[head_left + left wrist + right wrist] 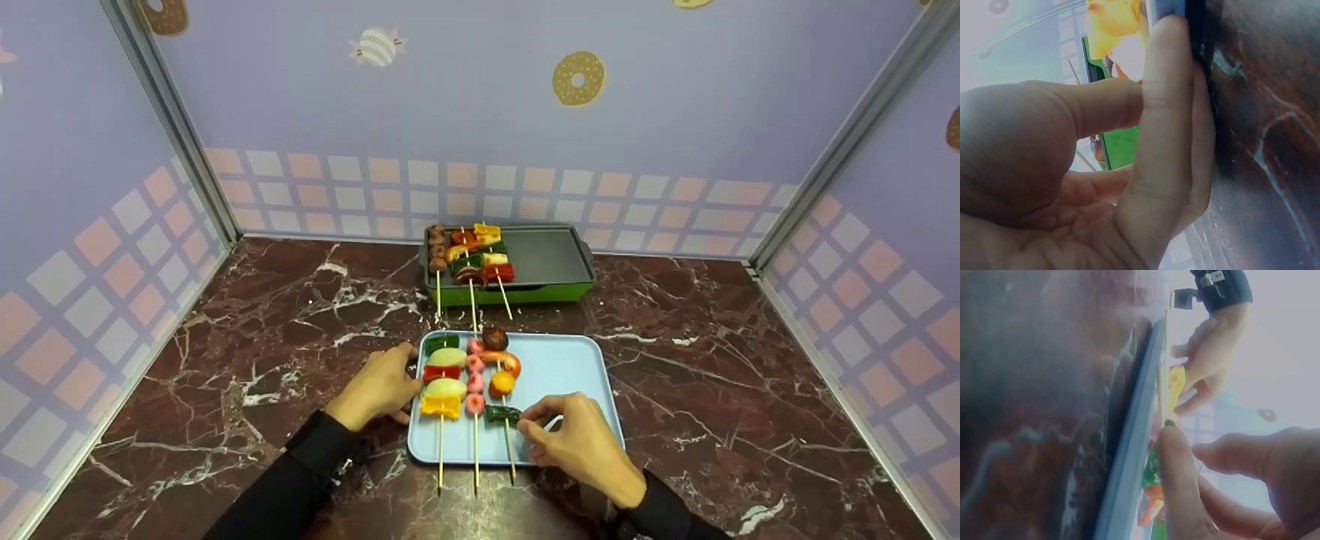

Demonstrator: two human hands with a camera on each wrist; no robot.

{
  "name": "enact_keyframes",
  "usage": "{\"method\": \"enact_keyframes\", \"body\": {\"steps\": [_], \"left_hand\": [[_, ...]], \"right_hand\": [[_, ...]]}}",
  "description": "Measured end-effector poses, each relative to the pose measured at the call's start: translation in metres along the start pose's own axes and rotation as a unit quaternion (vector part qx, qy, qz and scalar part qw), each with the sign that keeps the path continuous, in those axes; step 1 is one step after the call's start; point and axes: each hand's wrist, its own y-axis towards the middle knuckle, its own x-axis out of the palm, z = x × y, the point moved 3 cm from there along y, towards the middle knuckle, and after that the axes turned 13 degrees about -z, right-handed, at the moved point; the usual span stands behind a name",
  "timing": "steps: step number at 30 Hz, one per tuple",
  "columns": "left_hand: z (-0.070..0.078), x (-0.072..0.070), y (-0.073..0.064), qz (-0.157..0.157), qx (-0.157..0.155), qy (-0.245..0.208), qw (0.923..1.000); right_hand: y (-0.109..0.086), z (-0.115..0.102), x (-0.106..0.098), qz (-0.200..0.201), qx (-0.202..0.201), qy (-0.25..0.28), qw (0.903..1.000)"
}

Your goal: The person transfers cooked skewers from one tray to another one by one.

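A light blue tray (559, 360) bears three skewers of food pieces. My left hand (379, 386) grips its left rim, thumb above and fingers along the outer side. Leftmost lies a skewer with green, red and yellow pieces (445, 373); beside it is one of pink balls (475, 382). The third skewer (506, 442) carries a brown mushroom-like piece, an orange-red curved piece, an orange ball and a dark green piece (501, 414). My right hand (581, 439) has its fingertips right at that green piece; in the right wrist view a gap shows between thumb and index finger.
Behind the tray stands a green grill (517, 294) with a dark plate (551, 255). Three more skewers (472, 259) lie on its left half, sticks poking over the front edge. Patterned walls (480, 112) enclose the dark marbled table (300, 337) at back and sides.
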Motion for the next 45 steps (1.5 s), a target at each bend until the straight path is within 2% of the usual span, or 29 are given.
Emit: {"method": "enact_keyframes", "body": {"steps": [8,21,38,45], "left_hand": [[0.000,0.000,-0.001,0.002,-0.005,0.010,0.9999],[-0.001,0.000,-0.001,-0.005,-0.008,0.006,0.9999],[0.001,-0.001,-0.001,-0.002,-0.005,0.011,0.9999],[0.001,-0.001,-0.001,-0.003,-0.002,0.008,1.0000]], "right_hand": [[0.005,-0.004,-0.012,0.025,-0.024,-0.048,0.9982],[0.018,-0.010,-0.034,0.057,-0.024,-0.050,0.9968],[0.047,-0.020,-0.062,0.092,-0.026,-0.073,0.9927],[0.061,-0.023,-0.070,0.095,-0.020,-0.056,0.9937]]}}
